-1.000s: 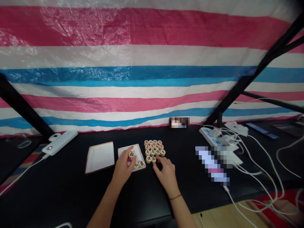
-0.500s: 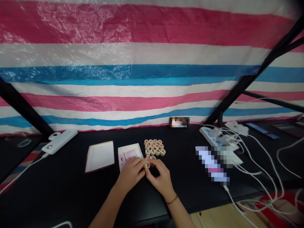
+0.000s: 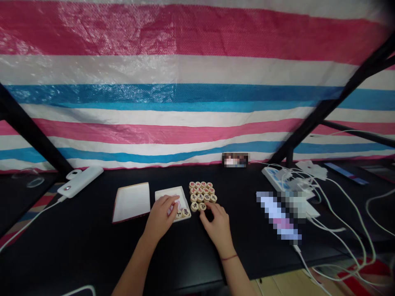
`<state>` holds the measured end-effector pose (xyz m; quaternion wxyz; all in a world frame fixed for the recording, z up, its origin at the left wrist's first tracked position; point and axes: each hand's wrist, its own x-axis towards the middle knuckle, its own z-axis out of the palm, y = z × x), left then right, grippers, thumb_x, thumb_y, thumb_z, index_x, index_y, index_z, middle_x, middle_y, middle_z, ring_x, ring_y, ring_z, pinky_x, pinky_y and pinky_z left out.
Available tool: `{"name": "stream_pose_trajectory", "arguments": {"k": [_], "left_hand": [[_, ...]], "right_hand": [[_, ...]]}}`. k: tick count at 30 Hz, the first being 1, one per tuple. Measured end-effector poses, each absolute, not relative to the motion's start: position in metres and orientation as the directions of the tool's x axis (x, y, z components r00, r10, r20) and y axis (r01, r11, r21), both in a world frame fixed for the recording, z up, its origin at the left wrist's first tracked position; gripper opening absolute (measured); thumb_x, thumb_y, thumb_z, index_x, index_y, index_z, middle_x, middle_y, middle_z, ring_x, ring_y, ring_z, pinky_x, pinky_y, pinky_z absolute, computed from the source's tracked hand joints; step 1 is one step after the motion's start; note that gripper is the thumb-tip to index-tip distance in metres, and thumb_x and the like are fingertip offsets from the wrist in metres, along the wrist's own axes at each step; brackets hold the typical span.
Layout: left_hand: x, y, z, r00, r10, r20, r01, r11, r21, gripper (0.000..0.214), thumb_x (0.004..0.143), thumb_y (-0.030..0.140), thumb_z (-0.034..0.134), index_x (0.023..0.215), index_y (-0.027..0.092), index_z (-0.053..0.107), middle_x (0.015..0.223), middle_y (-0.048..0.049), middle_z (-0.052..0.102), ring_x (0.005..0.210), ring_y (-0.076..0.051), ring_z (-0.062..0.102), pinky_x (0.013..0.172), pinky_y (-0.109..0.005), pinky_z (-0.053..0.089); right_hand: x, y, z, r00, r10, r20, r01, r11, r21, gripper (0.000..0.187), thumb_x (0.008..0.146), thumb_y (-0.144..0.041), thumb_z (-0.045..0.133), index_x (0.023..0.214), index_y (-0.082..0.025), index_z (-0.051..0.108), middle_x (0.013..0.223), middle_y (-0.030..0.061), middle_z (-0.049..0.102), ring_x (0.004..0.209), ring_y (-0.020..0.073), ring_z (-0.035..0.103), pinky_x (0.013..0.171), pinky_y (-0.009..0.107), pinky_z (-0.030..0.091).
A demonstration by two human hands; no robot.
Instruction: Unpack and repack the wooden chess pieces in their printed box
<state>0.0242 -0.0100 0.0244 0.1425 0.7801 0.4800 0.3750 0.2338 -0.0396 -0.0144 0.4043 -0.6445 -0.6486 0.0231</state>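
Over the white open box [image 3: 173,191], my left hand [image 3: 160,216] has its thumb and fingers apart. Two round Chinese chess pieces [image 3: 185,212] show inside the box at its near right corner, beside my left thumb. My right hand [image 3: 217,225] has its thumb and index finger around a piece with a black character [image 3: 202,206], at the near end of the stacks. Stacked Chinese chess pieces [image 3: 200,190] stand in rows right of the box, red characters at the back and black ones nearer. My left hand hides part of the box's inside.
A box lid [image 3: 132,201] lies inside up, left of the box. At the back left is a white device [image 3: 80,181] with a cable. A phone-like object [image 3: 236,160] leans at the back; a power strip [image 3: 273,176] and tangled white cables lie right.
My hands have moved apart. The left went from the piece held between both hands to over the box; the right has brought a piece to the front row of stacks.
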Motion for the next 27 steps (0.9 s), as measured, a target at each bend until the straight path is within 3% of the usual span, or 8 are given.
{"name": "stream_pose_trajectory", "arguments": {"k": [6,14,27], "left_hand": [[0.0246,-0.0090,0.0223,0.278,0.867,0.413,0.642,-0.488,0.591,0.026,0.091,0.025,0.044,0.105,0.021,0.066,0.092,-0.0064,0.067,0.090,-0.021,0.063,0.083,-0.036,0.051],[0.0231,-0.0082,0.0208,0.284,0.880,0.382,0.642,-0.470,0.606,0.023,0.091,0.025,0.046,0.101,0.023,0.066,0.093,-0.0055,0.068,0.091,-0.021,0.064,0.084,-0.036,0.051],[0.0243,-0.0082,0.0194,0.307,0.888,0.344,0.638,-0.460,0.618,0.024,0.092,0.025,0.044,0.101,0.020,0.066,0.093,-0.0062,0.068,0.091,-0.021,0.063,0.085,-0.036,0.050]], "right_hand": [[0.2359,-0.0390,-0.0178,0.140,0.866,0.480,0.810,0.179,-0.558,0.024,0.085,-0.031,0.054,0.104,-0.019,0.062,0.098,0.0085,0.068,0.086,0.0236,0.060,0.074,0.034,0.043],[0.2374,-0.0371,-0.0209,0.132,0.880,0.456,0.795,0.181,-0.579,0.014,0.089,-0.032,0.052,0.093,-0.019,0.058,0.088,0.0065,0.066,0.083,0.0223,0.059,0.074,0.033,0.044],[0.2372,-0.0365,-0.0208,0.128,0.885,0.448,0.788,0.184,-0.588,0.024,0.092,-0.039,0.050,0.098,-0.018,0.060,0.094,0.0087,0.067,0.085,0.0232,0.059,0.075,0.034,0.045]]}}
